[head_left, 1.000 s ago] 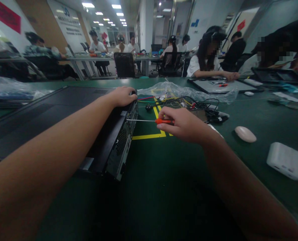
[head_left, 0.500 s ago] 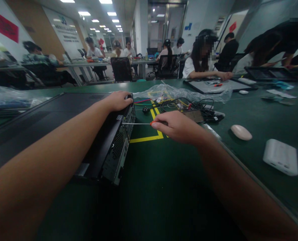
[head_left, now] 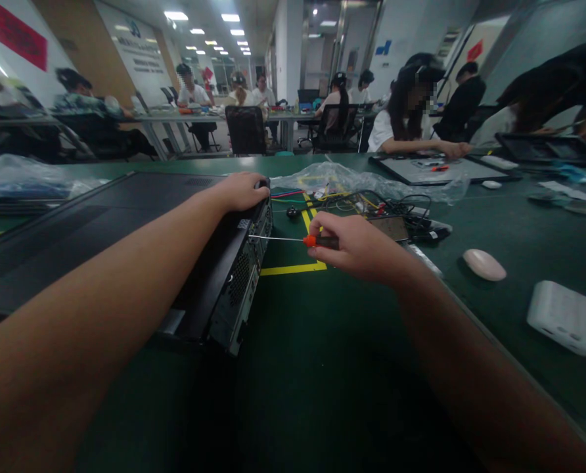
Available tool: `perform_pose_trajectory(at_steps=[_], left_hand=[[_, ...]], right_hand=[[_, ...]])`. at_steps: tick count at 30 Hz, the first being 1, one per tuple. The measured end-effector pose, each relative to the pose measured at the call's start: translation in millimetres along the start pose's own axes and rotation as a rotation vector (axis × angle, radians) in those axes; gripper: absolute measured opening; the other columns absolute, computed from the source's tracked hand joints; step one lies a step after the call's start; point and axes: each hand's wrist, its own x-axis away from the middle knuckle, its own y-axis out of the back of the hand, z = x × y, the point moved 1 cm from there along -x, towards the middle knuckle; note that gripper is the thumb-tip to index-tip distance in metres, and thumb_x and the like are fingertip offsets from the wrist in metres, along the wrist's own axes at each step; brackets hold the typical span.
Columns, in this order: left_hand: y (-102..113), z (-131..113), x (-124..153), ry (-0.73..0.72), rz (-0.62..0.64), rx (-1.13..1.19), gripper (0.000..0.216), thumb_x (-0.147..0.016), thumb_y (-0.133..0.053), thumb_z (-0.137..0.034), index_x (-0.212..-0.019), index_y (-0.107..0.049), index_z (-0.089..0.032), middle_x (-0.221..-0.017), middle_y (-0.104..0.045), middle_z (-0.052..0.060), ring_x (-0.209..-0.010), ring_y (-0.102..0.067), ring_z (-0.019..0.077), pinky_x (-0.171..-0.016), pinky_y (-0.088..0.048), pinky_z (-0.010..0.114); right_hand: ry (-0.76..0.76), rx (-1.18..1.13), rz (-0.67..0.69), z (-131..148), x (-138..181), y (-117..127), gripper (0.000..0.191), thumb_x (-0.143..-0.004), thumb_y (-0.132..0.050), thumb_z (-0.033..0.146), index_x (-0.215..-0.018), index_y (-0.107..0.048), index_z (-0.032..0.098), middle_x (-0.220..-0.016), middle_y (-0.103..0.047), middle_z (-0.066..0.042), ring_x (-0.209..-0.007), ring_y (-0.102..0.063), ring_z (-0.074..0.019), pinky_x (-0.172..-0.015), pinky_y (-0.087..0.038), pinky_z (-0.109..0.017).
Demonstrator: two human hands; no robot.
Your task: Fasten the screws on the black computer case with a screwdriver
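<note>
A flat black computer case [head_left: 125,223] lies on the green table [head_left: 322,355], its rear panel [head_left: 238,282] facing right. My left hand [head_left: 241,190] rests closed over the case's far top corner. My right hand [head_left: 357,246] pinches an orange-handled screwdriver [head_left: 317,241]. Its thin metal shaft [head_left: 276,238] runs level to the left, with the tip at the rear panel.
Cables and a clear plastic bag [head_left: 366,184] lie beyond my right hand, beside yellow floor-tape markings [head_left: 293,268]. A pale mouse [head_left: 484,265] and a white box [head_left: 563,316] sit on the right. Another plastic bag [head_left: 22,174] is far left. Several people work at other tables behind.
My right hand has shifted its fingers on the screwdriver handle, showing more or less of the orange. The shaft stays against the rear panel and my left hand stays on the case.
</note>
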Motion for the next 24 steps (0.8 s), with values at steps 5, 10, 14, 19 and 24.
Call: perform_pose_trajectory(at_steps=[5,10,14,19,24], left_hand=[[-2,4,-3,0.008,-0.002,0.007,0.067,-0.107,-0.041,-0.047,-0.163,-0.061,-0.017,-0.167,-0.063,0.014,-0.155,-0.058,0.0323,-0.13,-0.043,0.038],[-4,6,-6,0.0,-0.009,0.015,0.066,-0.106,-0.041,-0.049,-0.161,-0.063,-0.019,-0.165,-0.065,0.012,-0.155,-0.059,0.0325,-0.129,-0.043,0.038],[-4,6,-5,-0.004,-0.011,0.034,0.067,-0.106,-0.042,-0.048,-0.161,-0.063,-0.017,-0.166,-0.064,0.015,-0.155,-0.059,0.0331,-0.129,-0.043,0.039],[-3,6,-5,-0.02,0.001,0.02,0.068,-0.106,-0.041,-0.047,-0.16,-0.063,-0.014,-0.164,-0.065,0.017,-0.153,-0.06,0.0332,-0.128,-0.045,0.04],[-6,11,-10,-0.032,-0.018,0.013,0.067,-0.105,-0.042,-0.05,-0.159,-0.066,-0.02,-0.161,-0.069,0.013,-0.152,-0.061,0.0344,-0.128,-0.047,0.044]], right_hand=[[0.015,-0.008,-0.008,0,0,0,0.02,-0.097,-0.07,0.038,-0.108,-0.065,0.022,-0.091,-0.073,-0.005,-0.081,-0.061,-0.0218,-0.076,-0.038,-0.034],[0.024,-0.01,-0.012,1,0,0,0.02,-0.097,-0.069,0.037,-0.108,-0.068,0.021,-0.09,-0.071,-0.005,-0.08,-0.06,-0.0212,-0.075,-0.036,-0.033],[0.031,0.001,-0.012,2,0,0,0.022,-0.098,-0.068,0.038,-0.11,-0.07,0.02,-0.089,-0.071,-0.004,-0.079,-0.058,-0.0208,-0.074,-0.034,-0.032],[0.042,-0.017,-0.017,1,1,0,0.021,-0.098,-0.067,0.038,-0.108,-0.071,0.019,-0.09,-0.071,-0.005,-0.079,-0.058,-0.0202,-0.075,-0.034,-0.032],[0.057,-0.02,-0.041,-1,1,-1,0.024,-0.098,-0.068,0.037,-0.11,-0.075,0.018,-0.093,-0.073,-0.006,-0.08,-0.058,-0.0201,-0.076,-0.034,-0.032]])
